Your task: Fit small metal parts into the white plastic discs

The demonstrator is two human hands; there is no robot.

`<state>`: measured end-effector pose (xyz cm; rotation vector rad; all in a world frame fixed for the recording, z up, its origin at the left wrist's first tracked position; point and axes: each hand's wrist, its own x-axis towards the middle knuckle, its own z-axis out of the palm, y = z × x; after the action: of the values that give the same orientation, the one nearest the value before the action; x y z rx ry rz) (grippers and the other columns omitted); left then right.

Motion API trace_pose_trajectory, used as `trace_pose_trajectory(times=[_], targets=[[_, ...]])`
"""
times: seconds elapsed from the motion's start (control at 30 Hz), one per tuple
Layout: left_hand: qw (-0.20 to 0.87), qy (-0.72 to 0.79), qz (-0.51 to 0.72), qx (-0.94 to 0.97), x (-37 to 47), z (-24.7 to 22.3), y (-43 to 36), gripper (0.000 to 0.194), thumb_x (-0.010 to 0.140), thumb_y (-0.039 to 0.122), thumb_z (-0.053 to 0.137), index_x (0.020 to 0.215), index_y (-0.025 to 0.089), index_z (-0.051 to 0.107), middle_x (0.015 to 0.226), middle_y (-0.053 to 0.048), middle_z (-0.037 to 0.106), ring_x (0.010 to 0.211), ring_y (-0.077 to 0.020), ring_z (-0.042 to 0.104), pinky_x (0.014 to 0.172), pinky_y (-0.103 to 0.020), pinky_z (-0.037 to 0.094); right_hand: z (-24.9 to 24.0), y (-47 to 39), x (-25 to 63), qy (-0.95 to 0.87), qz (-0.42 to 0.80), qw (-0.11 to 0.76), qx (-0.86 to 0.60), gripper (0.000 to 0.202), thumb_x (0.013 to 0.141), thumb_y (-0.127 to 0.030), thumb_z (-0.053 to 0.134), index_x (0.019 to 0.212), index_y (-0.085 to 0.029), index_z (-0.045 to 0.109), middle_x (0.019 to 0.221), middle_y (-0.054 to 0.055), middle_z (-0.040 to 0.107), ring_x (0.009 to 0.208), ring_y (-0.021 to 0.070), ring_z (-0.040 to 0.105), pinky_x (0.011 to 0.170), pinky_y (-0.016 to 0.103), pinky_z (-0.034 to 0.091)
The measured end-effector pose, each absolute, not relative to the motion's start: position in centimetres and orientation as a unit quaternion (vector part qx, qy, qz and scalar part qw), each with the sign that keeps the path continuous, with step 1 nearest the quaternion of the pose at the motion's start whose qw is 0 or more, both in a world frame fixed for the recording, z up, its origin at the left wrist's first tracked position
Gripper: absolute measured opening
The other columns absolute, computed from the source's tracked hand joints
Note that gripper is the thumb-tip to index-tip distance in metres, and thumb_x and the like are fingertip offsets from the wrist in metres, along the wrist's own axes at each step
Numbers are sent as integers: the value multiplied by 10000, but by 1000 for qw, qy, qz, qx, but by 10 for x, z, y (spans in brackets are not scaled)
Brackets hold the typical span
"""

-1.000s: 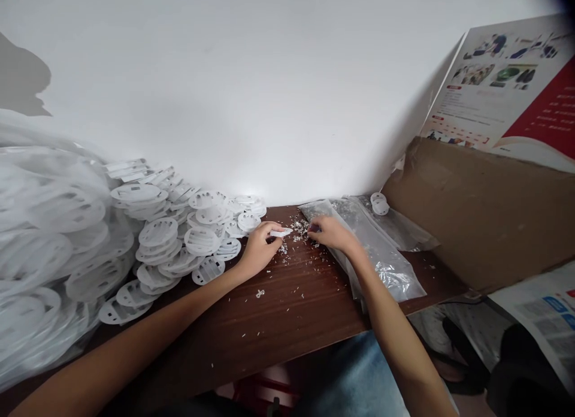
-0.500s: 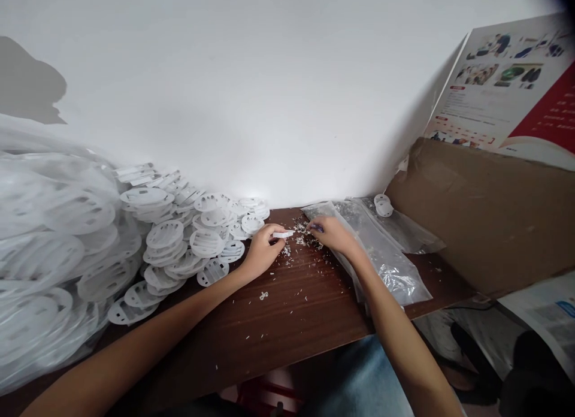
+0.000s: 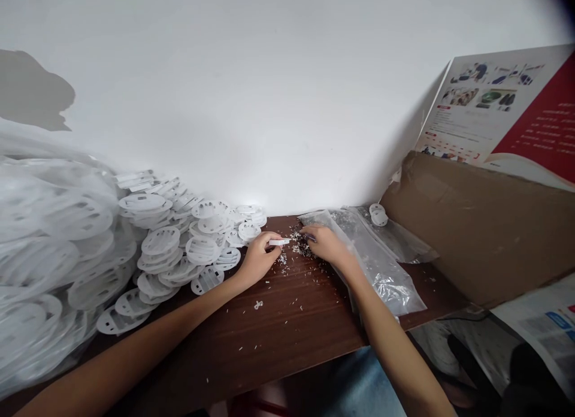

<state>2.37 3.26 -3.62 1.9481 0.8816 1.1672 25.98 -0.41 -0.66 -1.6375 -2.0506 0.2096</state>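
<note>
My left hand (image 3: pixel 259 258) is closed on a white plastic disc (image 3: pixel 279 242), held nearly edge-on between thumb and fingers above the table. Just to its right, my right hand (image 3: pixel 327 242) has its fingers curled together beside the disc, over a scatter of tiny pale and metallic parts (image 3: pixel 284 258). A small dark bit shows at its fingertips, too little to name. Left of my hands lies a big heap of round white plastic discs (image 3: pixel 203 249) with slots in them.
A clear plastic bag (image 3: pixel 49 237) full of discs stands far left. Clear bags of small parts (image 3: pixel 381 267) lie at the right, with two white discs (image 3: pixel 378 214) behind them. A cardboard panel (image 3: pixel 476 225) borders the right side of the brown table (image 3: pixel 269 357); a white wall rises behind.
The right hand has moved slightly closer to the disc in the left hand. The whole view has shifted a little as the head moved.
</note>
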Motion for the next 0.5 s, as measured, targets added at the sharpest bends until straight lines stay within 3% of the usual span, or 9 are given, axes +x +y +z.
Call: trace_pose_trajectory(times=[0.1, 0.27, 0.5], targets=[[342, 342, 449, 751, 24, -37, 33, 197, 841, 157, 628, 1017, 223, 686, 1120, -56, 723, 1062, -221, 687, 929, -412, 561, -9, -5, 256, -757, 79, 229, -607, 440, 834, -20, 508, 1156, -201, 748, 1228, 91, 744, 1123, 246, 681, 1025, 356, 492], [343, 337, 446, 755, 23, -37, 34, 178, 852, 172, 629, 1009, 225, 692, 1107, -59, 725, 1042, -223, 689, 921, -416, 562, -4, -3, 263, -739, 56, 277, -612, 297, 883, -74, 511, 1030, -184, 745, 1093, 89, 753, 1037, 234, 678, 968, 360, 509], [325, 334, 426, 776, 23, -37, 31, 176, 862, 184, 642, 1019, 238, 700, 1088, -50, 722, 1045, -227, 678, 910, -416, 563, -12, 4, 259, -715, 43, 228, -659, 340, 975, -204, 517, 1247, -204, 720, 1169, 115, 695, 994, 224, 660, 902, 316, 493]])
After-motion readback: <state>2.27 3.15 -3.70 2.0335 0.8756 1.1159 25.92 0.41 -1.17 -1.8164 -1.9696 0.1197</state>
